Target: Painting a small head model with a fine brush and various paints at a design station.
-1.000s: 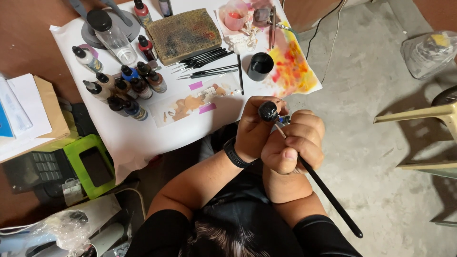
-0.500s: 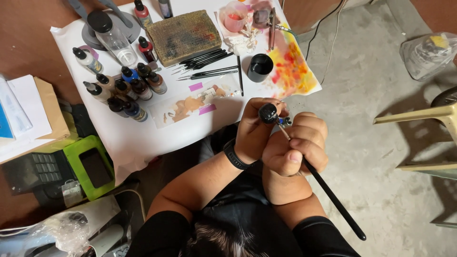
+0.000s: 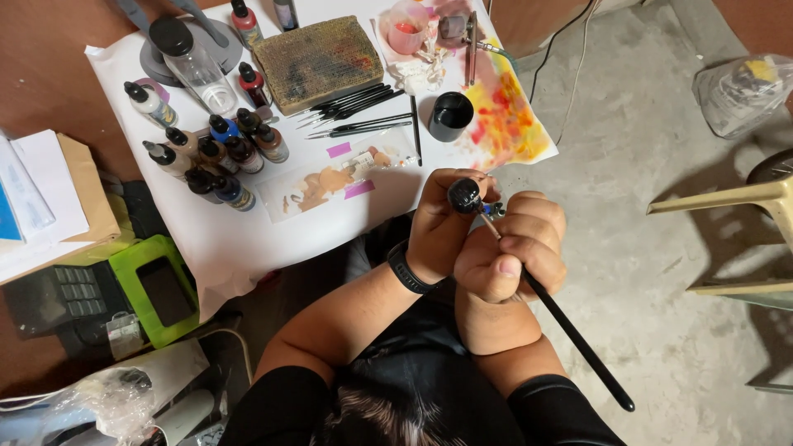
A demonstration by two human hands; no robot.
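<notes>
- Here, seen from above, a person's right hand [image 3: 516,248] is curled tight around a long black paintbrush [image 3: 578,343], the handle slanting down and away past the forearm toward the concrete floor [image 3: 661,149].
- The left hand [image 3: 442,223], a dark band at its wrist, closes its fingers on a small dark round-topped piece [image 3: 464,195]; the piece sits just off the table's near edge, touching the brush tip where a spot of blue shows.
- What the piece is cannot be told at this size; the painting appears to be in mid-course, with the brush tip on it and colour already there.
- Just beyond the hands, a strip palette [image 3: 330,180] carries tan and pink smears, a sign that mixing is done.
- A black round pot [image 3: 451,116] stands beside a fan of spare brushes [image 3: 355,111], lying unused.
- To the left, a cluster of dropper paint bottles [image 3: 219,157] stands upright, capped.
- Farther back, a stained rectangular sponge pad [image 3: 318,62] and a paper sheet blotched yellow and red [image 3: 504,116] show heavy testing of colour.
- At the far edge, a pink cup [image 3: 406,25] rests on the white table cover [image 3: 239,239].
</notes>
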